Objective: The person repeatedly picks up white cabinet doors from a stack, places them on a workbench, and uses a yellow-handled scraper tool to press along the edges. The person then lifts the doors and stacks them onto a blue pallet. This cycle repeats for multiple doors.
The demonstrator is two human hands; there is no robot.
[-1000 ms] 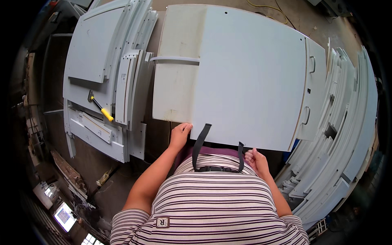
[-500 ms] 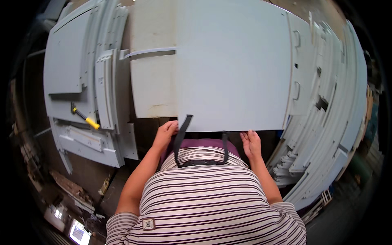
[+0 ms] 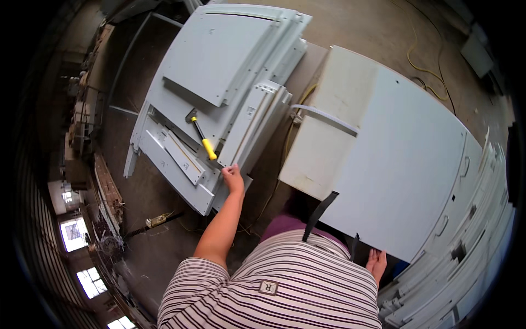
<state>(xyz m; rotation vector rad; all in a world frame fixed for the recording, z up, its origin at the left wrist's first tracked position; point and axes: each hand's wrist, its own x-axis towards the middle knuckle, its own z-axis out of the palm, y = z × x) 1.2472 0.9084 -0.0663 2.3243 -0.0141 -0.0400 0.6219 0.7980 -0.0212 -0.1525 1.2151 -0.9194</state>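
Right hand point(image 3: 376, 264) resting at the large white panel point(image 3: 394, 164), left hand point(image 3: 233, 180) sitting nearer the yellow-handled hammer point(image 3: 206, 145).
Well right of the hammer, the right fingers are bunching close at the panel's edge; whether they're gripping, I can't tell. Just off the hammer's yellow end, the left fingers are curling narrowly, any contact with the narrow panels point(image 3: 249, 129) unclear. The hammer is lying beyond-left of them on stacked panels point(image 3: 181, 104), handle pointing handward, head hard to make out.

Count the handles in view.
2: the upper handle and the lower handle, both on the strip right of the big board. More may be hidden.
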